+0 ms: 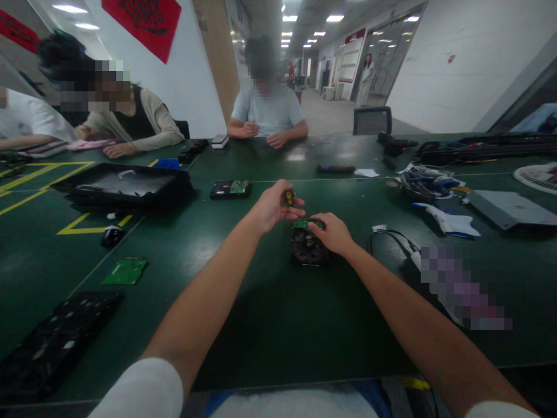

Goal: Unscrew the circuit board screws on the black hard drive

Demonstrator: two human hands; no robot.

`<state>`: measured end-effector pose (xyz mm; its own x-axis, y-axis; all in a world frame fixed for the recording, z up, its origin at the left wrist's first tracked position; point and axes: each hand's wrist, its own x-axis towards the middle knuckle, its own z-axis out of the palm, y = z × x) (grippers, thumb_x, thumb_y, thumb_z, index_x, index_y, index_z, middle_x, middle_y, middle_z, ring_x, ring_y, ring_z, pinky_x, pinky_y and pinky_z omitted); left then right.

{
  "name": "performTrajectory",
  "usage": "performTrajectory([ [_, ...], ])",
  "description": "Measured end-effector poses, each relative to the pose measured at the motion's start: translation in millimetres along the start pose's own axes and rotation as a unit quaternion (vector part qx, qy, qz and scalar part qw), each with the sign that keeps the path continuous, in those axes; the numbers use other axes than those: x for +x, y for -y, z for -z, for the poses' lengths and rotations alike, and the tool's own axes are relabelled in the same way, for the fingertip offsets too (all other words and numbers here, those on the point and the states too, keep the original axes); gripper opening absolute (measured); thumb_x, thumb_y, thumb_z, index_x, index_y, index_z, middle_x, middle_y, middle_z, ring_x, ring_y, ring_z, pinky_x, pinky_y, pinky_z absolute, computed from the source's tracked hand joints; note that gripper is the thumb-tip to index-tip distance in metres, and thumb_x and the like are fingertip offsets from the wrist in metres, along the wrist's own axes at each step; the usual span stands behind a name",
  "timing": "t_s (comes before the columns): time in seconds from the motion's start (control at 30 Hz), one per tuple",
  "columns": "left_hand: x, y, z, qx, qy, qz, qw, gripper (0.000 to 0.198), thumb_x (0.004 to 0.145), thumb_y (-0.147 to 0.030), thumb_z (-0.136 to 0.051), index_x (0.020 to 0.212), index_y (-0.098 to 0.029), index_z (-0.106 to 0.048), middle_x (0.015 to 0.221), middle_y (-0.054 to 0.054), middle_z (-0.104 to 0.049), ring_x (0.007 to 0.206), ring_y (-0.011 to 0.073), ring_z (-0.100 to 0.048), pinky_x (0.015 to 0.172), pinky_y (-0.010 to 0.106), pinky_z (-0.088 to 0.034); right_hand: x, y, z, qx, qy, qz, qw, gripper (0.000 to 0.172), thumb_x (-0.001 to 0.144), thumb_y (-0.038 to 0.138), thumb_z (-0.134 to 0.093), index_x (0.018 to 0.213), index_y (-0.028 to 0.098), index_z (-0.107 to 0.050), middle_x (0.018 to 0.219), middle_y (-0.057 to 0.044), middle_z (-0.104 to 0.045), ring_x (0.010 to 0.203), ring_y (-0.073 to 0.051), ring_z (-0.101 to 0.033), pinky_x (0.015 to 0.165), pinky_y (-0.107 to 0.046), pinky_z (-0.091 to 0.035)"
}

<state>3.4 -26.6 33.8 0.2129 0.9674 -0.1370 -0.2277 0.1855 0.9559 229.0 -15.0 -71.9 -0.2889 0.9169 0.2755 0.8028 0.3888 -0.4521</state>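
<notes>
A black hard drive [308, 247] with a green circuit board [300, 224] at its far end lies on the dark green table in front of me. My right hand [333, 231] grips the drive's far right corner, its thumb near the board. Just above and left of the drive, my left hand [276, 208] holds a small yellow and black tool [289, 197] against the palm, with some fingers stretched out to the right. Whether those fingers touch the drive is hard to tell.
Another drive [230, 188] lies beyond my left forearm. Left are a black tray [126, 183], a loose green board [125, 271] and a black panel [56, 339]. Right are a cable [391, 232], a grey metal box [511, 209] and a glove [448, 220]. People sit across the table.
</notes>
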Motion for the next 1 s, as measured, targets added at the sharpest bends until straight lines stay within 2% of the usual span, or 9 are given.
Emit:
performTrajectory([
  [0.17, 1.4, -1.9, 3.0, 0.049, -0.041, -0.035, 0.997, 0.031, 0.092, -0.042, -0.057, 0.091, -0.015, -0.072, 0.092, 0.010, -0.073, 0.062, 0.0154, -0.070, 0.052, 0.024, -0.051, -0.1, 0.0, 1.0, 0.001, 0.001, -0.004, 1.000, 0.034, 0.107, 0.044, -0.060, 0.129, 0.023, -0.075, 0.124, -0.011, -0.075, 0.111, -0.026, -0.069, 0.097, -0.038, -0.051],
  [0.27, 1.2, -2.2, 2.8, 0.075, -0.045, -0.058, 0.994, 0.031, 0.091, -0.042, -0.059, 0.094, -0.015, -0.074, 0.095, 0.010, -0.072, 0.060, 0.0140, -0.069, 0.050, 0.024, -0.048, -0.2, -0.5, 1.1, -0.003, 0.002, -0.008, 1.000, 0.035, 0.107, 0.045, -0.060, 0.129, 0.023, -0.075, 0.124, -0.011, -0.074, 0.109, -0.026, -0.069, 0.095, -0.037, -0.051],
  [0.47, 2.1, 1.1, 1.1, 0.001, 0.000, -0.025, 1.000, 0.025, 0.091, -0.043, -0.060, 0.095, -0.018, -0.063, 0.098, 0.010, -0.076, 0.065, 0.0177, -0.073, 0.052, 0.025, -0.051, -0.3, 0.0, 0.4, 0.000, -0.001, -0.003, 1.000, 0.035, 0.107, 0.044, -0.060, 0.130, 0.022, -0.075, 0.122, -0.012, -0.075, 0.108, -0.027, -0.068, 0.096, -0.038, -0.051],
  [0.53, 3.1, 1.4, 2.1, -0.014, -0.011, -0.022, 1.000, 0.024, 0.091, -0.043, -0.059, 0.093, -0.018, -0.062, 0.096, 0.010, -0.075, 0.066, 0.0177, -0.073, 0.053, 0.025, -0.052, -0.6, 0.5, 0.9, 0.006, -0.001, -0.004, 1.000, 0.036, 0.107, 0.044, -0.059, 0.129, 0.022, -0.076, 0.122, -0.012, -0.074, 0.108, -0.026, -0.068, 0.096, -0.038, -0.051],
  [0.67, 3.1, -0.7, 4.1, 0.036, -0.039, -0.040, 0.998, 0.029, 0.092, -0.042, -0.057, 0.092, -0.015, -0.070, 0.094, 0.009, -0.072, 0.060, 0.0136, -0.068, 0.051, 0.023, -0.048, -1.1, 0.8, 1.9, 0.012, 0.000, -0.001, 1.000, 0.035, 0.107, 0.045, -0.058, 0.129, 0.023, -0.076, 0.122, -0.011, -0.075, 0.109, -0.026, -0.068, 0.096, -0.038, -0.051],
  [0.77, 1.1, -1.5, 2.8, 0.054, -0.015, -0.045, 0.997, 0.030, 0.092, -0.042, -0.057, 0.096, -0.016, -0.071, 0.096, 0.009, -0.072, 0.061, 0.0141, -0.068, 0.052, 0.025, -0.049, -0.8, 0.7, 1.7, 0.008, 0.001, 0.001, 1.000, 0.034, 0.108, 0.044, -0.058, 0.129, 0.024, -0.076, 0.122, -0.011, -0.075, 0.111, -0.026, -0.068, 0.098, -0.038, -0.051],
  [0.9, -1.0, 0.1, -0.7, 0.021, 0.024, -0.014, 0.999, 0.026, 0.092, -0.043, -0.059, 0.098, -0.018, -0.064, 0.097, 0.010, -0.075, 0.064, 0.0177, -0.072, 0.054, 0.027, -0.050, -0.1, 0.5, 0.7, -0.002, -0.001, -0.001, 1.000, 0.033, 0.107, 0.043, -0.060, 0.129, 0.024, -0.076, 0.124, -0.011, -0.075, 0.115, -0.026, -0.067, 0.099, -0.038, -0.050],
  [1.0, -1.6, -0.3, -0.8, 0.024, 0.018, -0.009, 0.999, 0.026, 0.092, -0.044, -0.060, 0.094, -0.018, -0.063, 0.098, 0.010, -0.074, 0.066, 0.0184, -0.073, 0.055, 0.027, -0.051, 0.2, 0.3, 0.4, 0.000, 0.001, 0.004, 1.000, 0.032, 0.107, 0.042, -0.061, 0.128, 0.024, -0.076, 0.125, -0.011, -0.075, 0.117, -0.027, -0.067, 0.101, -0.038, -0.050],
])
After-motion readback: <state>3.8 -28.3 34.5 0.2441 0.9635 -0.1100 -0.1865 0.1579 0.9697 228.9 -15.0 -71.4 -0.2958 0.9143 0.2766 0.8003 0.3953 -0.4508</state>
